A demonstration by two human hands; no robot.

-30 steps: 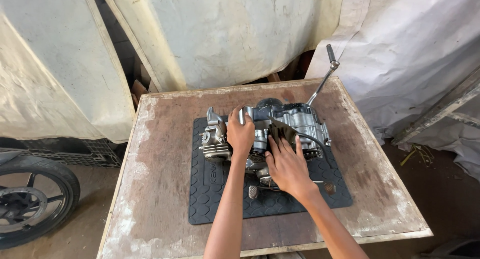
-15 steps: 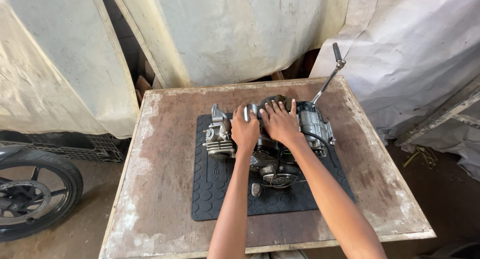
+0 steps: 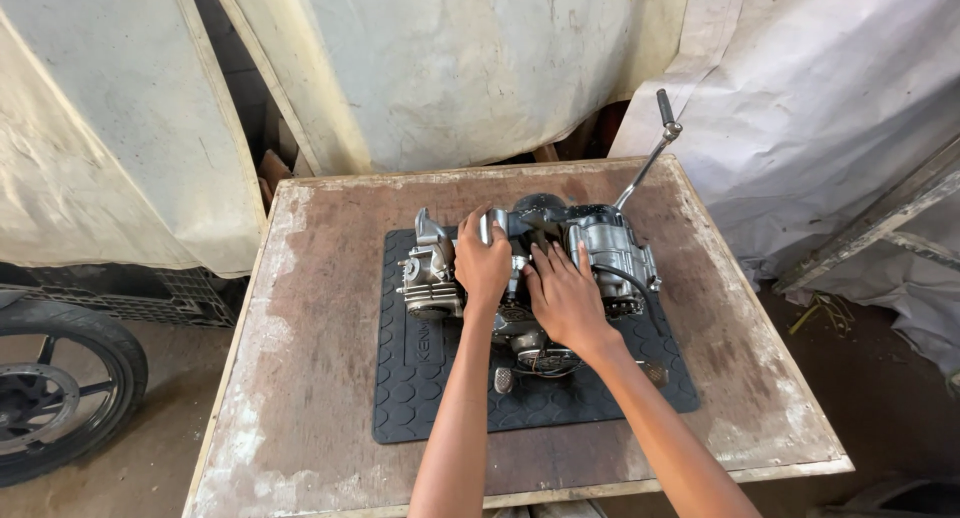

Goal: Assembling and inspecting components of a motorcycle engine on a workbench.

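1 motorcycle engine [image 3: 600, 243] sitting on 1 rubber mat [image 3: 420, 398] | left hand [image 3: 482, 263] gripping engine top | right hand [image 3: 565, 298] pressing flat, fingers spread

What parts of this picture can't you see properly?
- Head view: the middle of the engine is covered by the left hand and right hand.
- Head view: the wheel is cut off by the left edge.
- Head view: the raised marks on the black rubber mat are too small to make out.
- Head view: the space behind the table is hidden by hanging sheets.
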